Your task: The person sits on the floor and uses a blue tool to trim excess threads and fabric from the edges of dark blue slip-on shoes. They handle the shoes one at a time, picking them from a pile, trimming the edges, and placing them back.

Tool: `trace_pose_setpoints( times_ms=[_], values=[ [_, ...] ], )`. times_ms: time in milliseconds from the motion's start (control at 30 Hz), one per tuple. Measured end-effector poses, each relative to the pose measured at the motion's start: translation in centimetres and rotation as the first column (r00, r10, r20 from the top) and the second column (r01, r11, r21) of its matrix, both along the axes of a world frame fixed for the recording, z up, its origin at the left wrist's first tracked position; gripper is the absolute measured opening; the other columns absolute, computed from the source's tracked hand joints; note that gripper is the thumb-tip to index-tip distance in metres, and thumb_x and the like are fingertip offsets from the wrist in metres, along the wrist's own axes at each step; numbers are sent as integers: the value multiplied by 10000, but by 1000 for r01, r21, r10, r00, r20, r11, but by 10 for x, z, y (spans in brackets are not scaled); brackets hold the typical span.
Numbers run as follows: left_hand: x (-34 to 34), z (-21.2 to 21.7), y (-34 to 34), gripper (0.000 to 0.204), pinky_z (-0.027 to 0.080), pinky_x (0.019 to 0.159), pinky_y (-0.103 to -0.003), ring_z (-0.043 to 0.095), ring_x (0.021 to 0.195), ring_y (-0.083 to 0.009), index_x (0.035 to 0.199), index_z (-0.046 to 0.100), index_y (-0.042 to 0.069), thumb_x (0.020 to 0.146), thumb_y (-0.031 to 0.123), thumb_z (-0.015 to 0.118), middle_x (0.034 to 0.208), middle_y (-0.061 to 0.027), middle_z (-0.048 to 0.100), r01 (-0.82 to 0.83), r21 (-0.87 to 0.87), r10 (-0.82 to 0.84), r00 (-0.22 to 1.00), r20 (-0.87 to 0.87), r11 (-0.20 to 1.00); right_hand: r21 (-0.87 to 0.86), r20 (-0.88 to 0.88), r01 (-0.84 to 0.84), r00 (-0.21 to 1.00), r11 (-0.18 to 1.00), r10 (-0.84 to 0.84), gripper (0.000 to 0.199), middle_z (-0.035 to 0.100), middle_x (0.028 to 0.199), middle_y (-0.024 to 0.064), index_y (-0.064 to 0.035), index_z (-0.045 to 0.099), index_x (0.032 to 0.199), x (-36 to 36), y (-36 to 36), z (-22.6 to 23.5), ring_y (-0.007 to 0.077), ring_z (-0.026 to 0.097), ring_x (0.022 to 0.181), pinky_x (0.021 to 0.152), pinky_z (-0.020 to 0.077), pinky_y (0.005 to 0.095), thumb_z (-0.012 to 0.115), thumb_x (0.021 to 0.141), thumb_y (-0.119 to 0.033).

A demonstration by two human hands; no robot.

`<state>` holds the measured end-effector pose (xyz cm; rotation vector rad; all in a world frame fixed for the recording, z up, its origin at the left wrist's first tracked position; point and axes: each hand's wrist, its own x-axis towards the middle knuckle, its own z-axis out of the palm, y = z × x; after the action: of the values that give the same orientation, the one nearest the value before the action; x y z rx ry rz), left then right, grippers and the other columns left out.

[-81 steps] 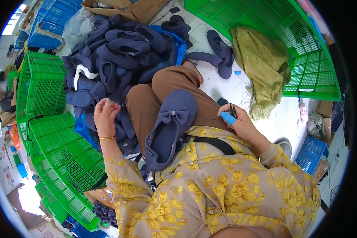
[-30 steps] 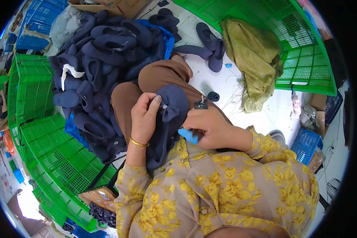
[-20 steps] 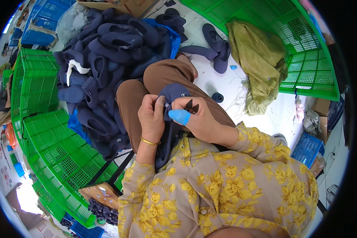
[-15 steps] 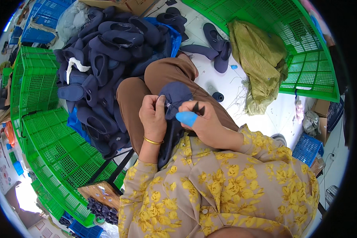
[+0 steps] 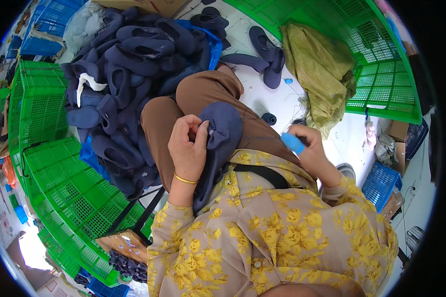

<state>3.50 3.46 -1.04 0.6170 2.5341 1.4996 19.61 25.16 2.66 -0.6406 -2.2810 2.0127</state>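
Left hand [image 5: 188,148] pinches the bow [image 5: 218,139] of a navy fabric slip-on shoe [image 5: 230,120] over the brown-trousered lap [image 5: 158,121]; right hand [image 5: 308,143], curled, is apart near the lap's right edge, its grasp unclear. Green perforated plastic crates [image 5: 67,180] stand left; navy shoes [image 5: 134,57] heap on blue plastic sheeting [image 5: 215,52]; rightward, an olive sack [image 5: 317,69] lies against another green crate [image 5: 384,89].

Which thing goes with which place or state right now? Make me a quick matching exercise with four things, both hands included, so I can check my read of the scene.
1. left hand
2. right hand
3. white strip
4. olive sack

A. beside the green crate at upper right
B. pinching at the bow of a dark blue slipper
C. on the heap of shoes
D. apart from the slipper, wearing a blue finger cover

Pairs: 1-B; 2-D; 3-C; 4-A
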Motion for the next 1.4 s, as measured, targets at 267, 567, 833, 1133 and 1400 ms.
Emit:
trace_pose_setpoints(
  times_ms=[267, 567, 833, 1133, 1400],
  values=[
    [-6, 37, -11, 378, 497, 724, -302, 607, 769, -223, 1023, 603, 17, 718, 158, 777, 870, -106, 595, 331, -10, -329, 942, 70, 944, 616, 167, 82, 958, 783, -232, 207, 612, 739, 151, -67, 486, 1063, 45, 50, -55, 296, 636, 687, 628, 488, 380, 500, 868, 2],
    [1, 21, -14, 158, 455, 712, -214, 549, 749, -80, 1028, 640, -18, 929, 98, 596, 863, -3, 618, 56, 204, -149, 868, 474, 977, -97, 113, -262, 956, 960, 272, 187, 663, 770, 117, -3, 662, 961, -61, -47, 10, 166, 609, 651, 623, 468, 297, 586, 895, -161],
    [1, 20, -13, 184, 460, 699, -216, 551, 744, -79, 1032, 645, -14, 947, 132, 571, 876, 0, 624, -7, 283, -163, 806, 570, 959, -132, 272, -273, 914, 953, 300, 206, 654, 702, 150, 14, 684, 895, -78, -54, 14, 208, 625, 651, 625, 474, 336, 606, 839, -168],
    [1, 18, -14, 183, 466, 701, -218, 558, 755, -76, 1031, 644, -13, 943, 135, 581, 887, -1, 630, 13, 294, -184, 806, 562, 956, -135, 320, -317, 882, 939, 344, 178, 632, 665, 153, 7, 660, 820, -88, -52, 11, 206, 617, 616, 598, 472, 341, 594, 810, -158],
    [-3, 15, -16, 183, 462, 690, -207, 553, 737, -69, 1031, 644, -16, 946, 130, 575, 865, -1, 628, -48, 315, -172, 753, 635, 948, -76, 200, -316, 924, 946, 325, 167, 645, 708, 149, -5, 641, 885, -79, -59, -5, 252, 623, 644, 620, 464, 364, 582, 858, -159]
  ],
)
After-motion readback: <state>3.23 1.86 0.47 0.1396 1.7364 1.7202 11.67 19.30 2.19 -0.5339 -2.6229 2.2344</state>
